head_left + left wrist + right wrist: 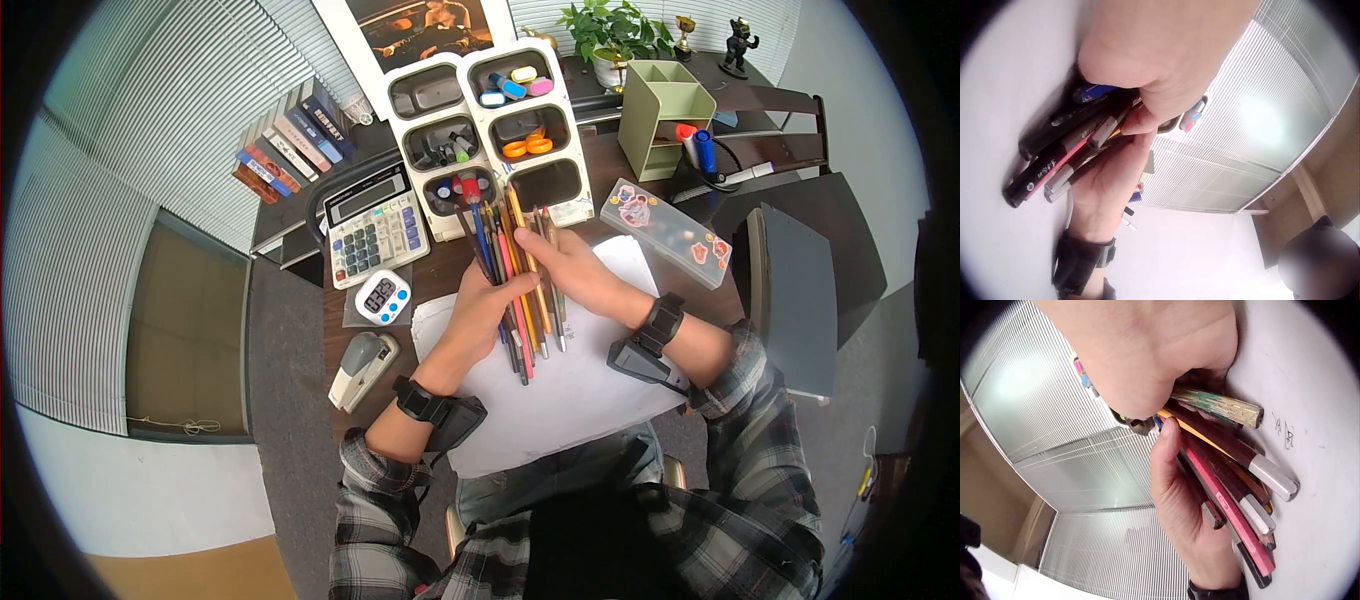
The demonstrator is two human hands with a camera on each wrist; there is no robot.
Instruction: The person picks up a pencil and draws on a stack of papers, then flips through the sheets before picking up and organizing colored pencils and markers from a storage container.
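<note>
A loose bundle of pencils (pixel 521 345) in many colours is gathered between both hands over white paper sheets (pixel 560 420). My left hand (pixel 476 315) grips the bundle from the left, its thumb laid across the pencils. From the other side my right hand (pixel 585 275) holds them too, its fingers partly hidden behind. In the right wrist view a pink pencil (pixel 1225 509) and a paint-streaked one (pixel 1222 407) fan out low over the paper. Dark pencil ends (pixel 1029 184) show below the left hand in the left wrist view. The upper ends point toward a white organizer (pixel 480 130).
The organizer's bins hold highlighters (pixel 510 88), orange-handled scissors (pixel 528 146) and other small items. To the left are a calculator (pixel 375 228), a timer (pixel 383 297) and a stapler (pixel 362 370). A stickered pencil case (pixel 668 232) and a green holder (pixel 650 115) stand right.
</note>
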